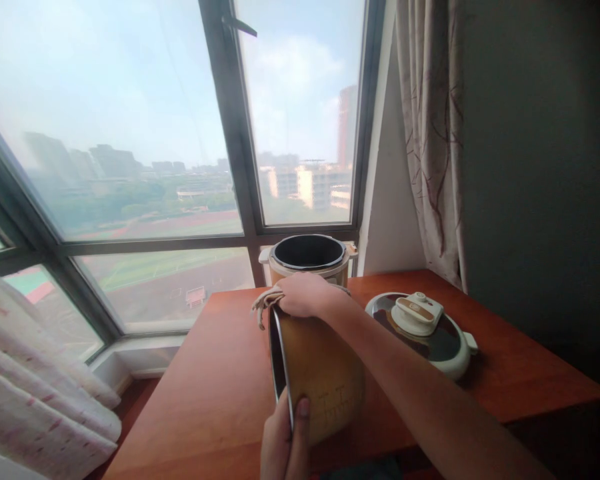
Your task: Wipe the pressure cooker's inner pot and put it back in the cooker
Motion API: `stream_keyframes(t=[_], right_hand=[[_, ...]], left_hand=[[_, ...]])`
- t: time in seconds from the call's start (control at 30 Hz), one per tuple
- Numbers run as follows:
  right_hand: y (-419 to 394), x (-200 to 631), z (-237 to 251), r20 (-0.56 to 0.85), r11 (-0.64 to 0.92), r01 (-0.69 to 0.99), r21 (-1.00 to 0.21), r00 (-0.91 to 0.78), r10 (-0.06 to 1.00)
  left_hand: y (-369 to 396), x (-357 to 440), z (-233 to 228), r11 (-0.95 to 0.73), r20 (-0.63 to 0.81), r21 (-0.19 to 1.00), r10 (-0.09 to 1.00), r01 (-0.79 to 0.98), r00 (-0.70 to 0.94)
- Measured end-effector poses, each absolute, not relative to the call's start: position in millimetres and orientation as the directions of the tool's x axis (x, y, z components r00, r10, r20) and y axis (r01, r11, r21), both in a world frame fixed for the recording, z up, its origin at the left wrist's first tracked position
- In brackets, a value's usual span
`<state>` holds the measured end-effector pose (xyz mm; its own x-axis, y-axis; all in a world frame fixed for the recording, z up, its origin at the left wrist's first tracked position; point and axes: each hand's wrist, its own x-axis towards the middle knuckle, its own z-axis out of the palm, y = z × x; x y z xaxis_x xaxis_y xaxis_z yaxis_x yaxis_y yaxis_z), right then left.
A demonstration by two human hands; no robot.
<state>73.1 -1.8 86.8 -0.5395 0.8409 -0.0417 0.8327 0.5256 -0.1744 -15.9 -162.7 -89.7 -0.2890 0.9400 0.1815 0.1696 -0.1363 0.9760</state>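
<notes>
A gold-coloured inner pot (325,373) is tipped on its side above the wooden table, its dark opening facing left. My left hand (286,433) grips the pot's rim from below, thumb on the outer wall. Across the top of the pot lies my right hand (303,293), closed on a beige cloth (267,303) that is pressed against the pot near the rim. Most of the right fingers are hidden behind the hand. Just beyond stands the pressure cooker body (307,257), open at the top with a dark inside.
The cooker's round lid (420,327), with a cream handle, lies on the right of the reddish wooden table (195,393). Large windows (140,133) rise behind and to the left. Curtains hang at the left (40,387) and right (435,133).
</notes>
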Motion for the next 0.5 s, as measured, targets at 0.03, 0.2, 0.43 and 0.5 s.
stream_keyframes(t=[0.03, 0.2, 0.43, 0.5], right_hand=[[-9.3, 75.1, 85.6, 0.009, 0.536, 0.826, -0.171, -0.543, 0.84], [-52.3, 87.6, 72.6, 0.312, 0.593, 0.788, -0.167, -0.528, 0.79], [-120.1, 101.9, 3.6, 0.645, 0.604, 0.773, -0.192, -0.364, 0.672], [-133.8, 106.1, -24.3, 0.747, 0.607, 0.776, -0.172, -0.299, 0.594]], left_hand=[[-161.7, -14.5, -87.4, -0.143, 0.18, 0.979, 0.943, 0.144, -0.281], [-153.0, -13.9, -75.6, -0.163, 0.175, 0.984, 0.951, 0.065, -0.256], [-138.9, -27.5, -72.6, -0.232, 0.208, 0.971, 0.942, -0.064, -0.264], [-141.1, -27.2, -75.0, -0.222, 0.185, 0.97, 0.937, -0.097, -0.295]])
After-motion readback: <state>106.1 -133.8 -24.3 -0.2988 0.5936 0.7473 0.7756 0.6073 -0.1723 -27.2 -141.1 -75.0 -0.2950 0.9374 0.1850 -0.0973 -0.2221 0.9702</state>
